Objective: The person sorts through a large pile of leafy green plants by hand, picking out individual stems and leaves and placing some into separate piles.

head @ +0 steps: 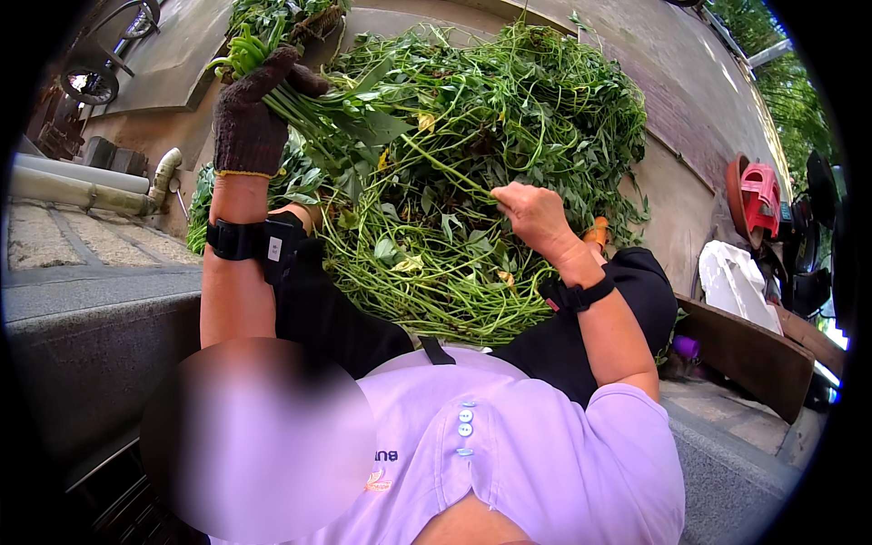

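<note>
A dark knitted glove covers my left hand point(255, 112), which is closed around a bundle of leafy green stems point(300, 112); their cut ends stick out above the fist and the leaves hang to the right. Bare, my right hand point(535, 214) pinches the end of a long green vine stem point(446, 165) that slants up to the left, towards the bundle. Whether that stem joins the bundle, I cannot tell. Under and beyond both hands spreads a large heap of tangled leafy vines point(545, 116), reaching down between my knees.
More greens point(201, 211) lie beyond my left forearm, and others in a woven basket point(320, 24) at the top. Pipes point(82, 184) run along the left. A red plastic stool point(759, 197), a white foam piece point(732, 279) and a wooden board point(746, 354) are at the right.
</note>
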### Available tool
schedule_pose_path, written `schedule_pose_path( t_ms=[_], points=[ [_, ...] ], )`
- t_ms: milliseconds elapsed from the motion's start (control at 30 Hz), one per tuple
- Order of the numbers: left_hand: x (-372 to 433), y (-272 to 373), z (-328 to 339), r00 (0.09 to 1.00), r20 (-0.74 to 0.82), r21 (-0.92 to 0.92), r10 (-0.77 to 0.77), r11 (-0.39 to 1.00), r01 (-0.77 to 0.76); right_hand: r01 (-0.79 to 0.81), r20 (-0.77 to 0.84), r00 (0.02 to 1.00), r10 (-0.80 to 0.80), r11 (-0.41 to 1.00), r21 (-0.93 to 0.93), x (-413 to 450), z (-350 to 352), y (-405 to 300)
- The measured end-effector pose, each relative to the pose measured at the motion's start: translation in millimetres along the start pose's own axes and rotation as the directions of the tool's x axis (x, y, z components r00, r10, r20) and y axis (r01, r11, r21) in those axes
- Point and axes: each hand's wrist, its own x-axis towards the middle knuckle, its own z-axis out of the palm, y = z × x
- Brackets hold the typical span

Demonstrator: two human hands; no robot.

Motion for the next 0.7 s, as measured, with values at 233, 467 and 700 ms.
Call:
schedule_pose_path(
  t_ms=[233,467,700],
  points=[
    [4.5,-11.6,-15.9,0.996,0.058,-0.042,-0.064,0.997,0.067,-0.096,0.877,0.477,-0.061,0.988,0.121,-99.9,49.2,-46.9],
    [-0.2,-31.8,13.2,0.977,-0.055,0.134,-0.204,0.969,0.210,0.025,0.985,0.165,0.049,0.998,-0.053,-105.0,37.4,-54.8],
    [-19.5,-77.8,65.4,0.939,0.016,0.229,-0.343,0.916,0.330,-0.337,0.193,0.941,0.279,0.829,0.446,-44.0,27.1,-57.4]
  ],
)
